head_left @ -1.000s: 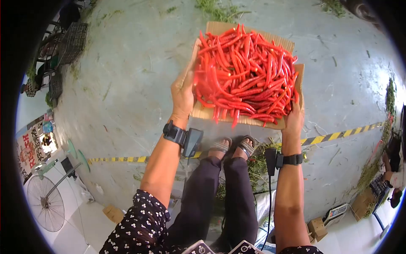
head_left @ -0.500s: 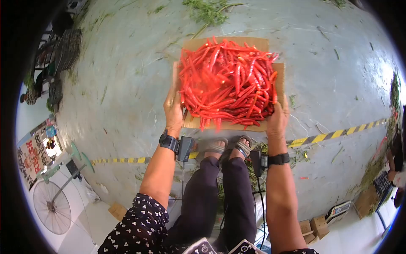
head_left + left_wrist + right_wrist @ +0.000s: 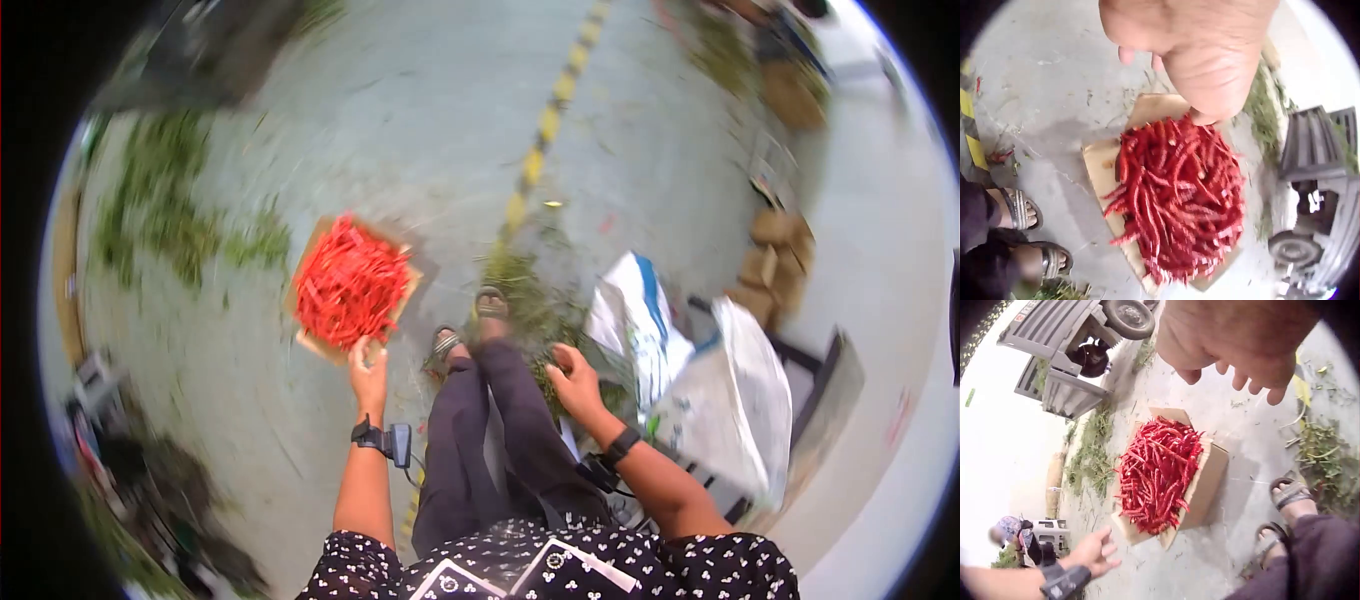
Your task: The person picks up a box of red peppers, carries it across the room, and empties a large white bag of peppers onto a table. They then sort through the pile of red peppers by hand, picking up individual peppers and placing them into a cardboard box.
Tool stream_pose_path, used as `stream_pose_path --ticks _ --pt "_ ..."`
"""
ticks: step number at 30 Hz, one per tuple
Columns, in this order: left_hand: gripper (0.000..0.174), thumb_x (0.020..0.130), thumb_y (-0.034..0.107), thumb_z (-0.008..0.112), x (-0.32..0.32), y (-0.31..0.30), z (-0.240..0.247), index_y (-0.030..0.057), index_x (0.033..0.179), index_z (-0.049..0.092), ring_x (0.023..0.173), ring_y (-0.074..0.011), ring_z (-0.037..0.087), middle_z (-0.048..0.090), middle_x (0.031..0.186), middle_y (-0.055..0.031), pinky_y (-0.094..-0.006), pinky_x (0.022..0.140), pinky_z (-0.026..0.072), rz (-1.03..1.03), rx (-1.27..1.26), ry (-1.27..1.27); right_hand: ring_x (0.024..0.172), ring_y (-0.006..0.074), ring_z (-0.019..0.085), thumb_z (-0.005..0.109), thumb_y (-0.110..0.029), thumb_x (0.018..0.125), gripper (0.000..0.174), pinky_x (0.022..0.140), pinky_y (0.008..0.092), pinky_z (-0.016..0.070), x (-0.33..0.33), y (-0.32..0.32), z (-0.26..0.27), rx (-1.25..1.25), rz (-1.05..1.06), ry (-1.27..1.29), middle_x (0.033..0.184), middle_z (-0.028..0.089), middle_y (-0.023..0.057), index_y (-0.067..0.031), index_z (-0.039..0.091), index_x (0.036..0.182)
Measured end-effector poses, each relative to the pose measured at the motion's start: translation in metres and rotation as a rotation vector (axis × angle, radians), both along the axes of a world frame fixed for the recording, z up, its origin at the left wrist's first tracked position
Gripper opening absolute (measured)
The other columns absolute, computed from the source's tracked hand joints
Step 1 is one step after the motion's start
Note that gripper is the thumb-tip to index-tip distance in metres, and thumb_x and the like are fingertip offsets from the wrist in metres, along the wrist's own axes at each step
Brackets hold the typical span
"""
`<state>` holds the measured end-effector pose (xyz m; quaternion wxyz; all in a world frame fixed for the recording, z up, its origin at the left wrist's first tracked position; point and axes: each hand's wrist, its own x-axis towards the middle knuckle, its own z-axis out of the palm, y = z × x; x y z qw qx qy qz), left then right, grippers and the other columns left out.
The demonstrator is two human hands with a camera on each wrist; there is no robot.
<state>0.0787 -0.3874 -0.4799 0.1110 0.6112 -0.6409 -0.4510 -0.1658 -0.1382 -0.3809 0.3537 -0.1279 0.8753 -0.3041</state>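
Note:
Red chili peppers (image 3: 352,280) are heaped above the rim of an open cardboard box (image 3: 1210,481), which stands on the floor at the wearer's left. My left hand (image 3: 368,378) is beside the box's near edge in the head view, holding nothing. Its fingers look relaxed in the right wrist view, where the same hand (image 3: 1092,553) is apart from the box. Well to the right, my right hand (image 3: 580,385) hangs loosely with bent fingers and nothing in them, over leafy scraps near a white sack.
White sacks (image 3: 735,400) stand at the right, with small cardboard boxes (image 3: 775,262) beyond them. Green plant scraps (image 3: 165,205) litter the floor at the left. A yellow-black tape line (image 3: 548,125) crosses the floor. A wheeled grey vehicle (image 3: 1075,353) shows in the right wrist view.
Both hands have let go of the box of chili peppers, which now stands on the floor. The head view has turned, and the right hand has moved away to the right.

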Motion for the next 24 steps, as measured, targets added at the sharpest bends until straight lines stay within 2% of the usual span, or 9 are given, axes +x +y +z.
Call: stream_pose_path --ticks 5,7,10,13,15,17,20,22,24 --pt "0.059 0.071 0.017 0.069 -0.139 0.0 0.09 0.005 0.124 0.047 0.113 -0.0275 0.048 0.049 0.122 -0.0148 -0.0355 0.089 0.0415 -0.822 0.144 0.234 0.081 0.0185 0.064 0.07 -0.022 0.074 0.033 0.074 0.0302 0.0501 0.042 0.12 0.069 0.298 -0.284 0.065 0.087 0.066 0.011 -0.0006 0.061 0.097" --pt "0.061 0.07 0.017 0.069 -0.178 0.01 0.114 0.0042 0.125 0.046 0.115 -0.029 0.046 0.047 0.124 -0.0162 -0.0363 0.093 0.0398 -1.02 0.133 0.301 0.088 0.0267 0.063 0.072 -0.036 0.067 0.049 0.079 0.0358 0.0484 0.057 0.149 0.085 0.487 -0.487 -0.012 0.093 0.065 0.0155 -0.0015 0.061 0.099" --pt "0.068 0.069 0.019 0.07 -0.231 0.053 0.14 0.003 0.129 0.04 0.12 -0.0322 0.043 0.043 0.128 -0.0176 -0.0367 0.1 0.0346 -1.327 0.104 0.39 0.102 0.0328 0.056 0.077 -0.04 0.06 0.072 0.087 0.0372 0.0449 0.068 0.197 0.088 0.674 -0.666 0.36 0.111 0.057 0.022 0.0026 0.053 0.113" --pt "0.097 0.062 0.027 0.077 -0.266 0.101 0.14 0.0015 0.138 0.022 0.126 -0.0342 0.035 0.034 0.136 -0.0221 -0.0373 0.103 0.0312 -1.574 0.198 0.182 0.118 0.0352 0.045 0.079 -0.038 0.057 0.092 0.098 0.0376 0.0372 0.029 0.21 0.105 0.312 -0.822 0.538 0.124 0.046 0.0271 0.0075 0.04 0.126" --pt "0.107 0.059 0.029 0.079 -0.269 0.122 0.132 -0.0009 0.139 0.013 0.129 -0.035 0.029 0.027 0.139 -0.0243 -0.0371 0.106 0.0268 -1.615 0.211 0.158 0.119 0.0342 0.043 0.081 -0.038 0.057 0.107 0.1 0.0376 0.0349 -0.007 0.219 0.107 0.141 -0.617 0.32 0.128 0.042 0.0275 0.0119 0.025 0.132" --pt "0.129 0.054 0.034 0.083 -0.267 0.157 0.114 -0.0075 0.138 -0.007 0.135 -0.0371 0.015 0.013 0.143 -0.0296 -0.0382 0.11 0.0181 -1.688 0.203 0.094 0.123 0.0362 0.038 0.08 -0.041 0.058 0.105 0.102 0.038 0.0313 -0.018 0.219 0.063 0.228 -0.84 0.513 0.129 0.039 0.0277 0.0089 0.026 0.132" --pt "0.114 0.058 0.036 0.08 -0.252 0.216 0.106 -0.0035 0.139 0.01 0.133 -0.0397 0.015 0.023 0.138 -0.0306 -0.0401 0.109 0.0203 -1.685 0.161 0.138 0.119 0.033 0.043 0.07 -0.041 0.072 0.083 0.1 0.0393 0.0338 -0.053 0.179 0.064 -0.138 -0.69 0.317 0.13 0.042 0.0233 0.0042 0.032 0.131" --pt "0.087 0.067 0.03 0.073 -0.276 0.273 0.086 -0.0056 0.131 0.028 0.126 -0.0392 0.029 0.037 0.129 -0.0292 -0.0429 0.104 0.026 -1.776 -0.007 0.263 0.114 0.0357 0.048 0.068 -0.038 0.074 0.076 0.096 0.039 0.0385 -0.053 0.142 0.052 -0.114 -0.673 0.388 0.123 0.048 0.0235 0.0041 0.036 0.128" --pt "0.054 0.075 0.024 0.064 -0.292 0.309 0.045 -0.0056 0.115 0.043 0.107 -0.0342 0.045 0.05 0.11 -0.0222 -0.0428 0.092 0.0341 -1.331 0.175 0.448 0.11 0.037 0.051 0.067 -0.032 0.075 0.066 0.091 0.0386 0.0414 -0.045 0.146 0.071 -0.186 -0.689 0.298 0.118 0.051 0.0245 0.0049 0.041 0.124"
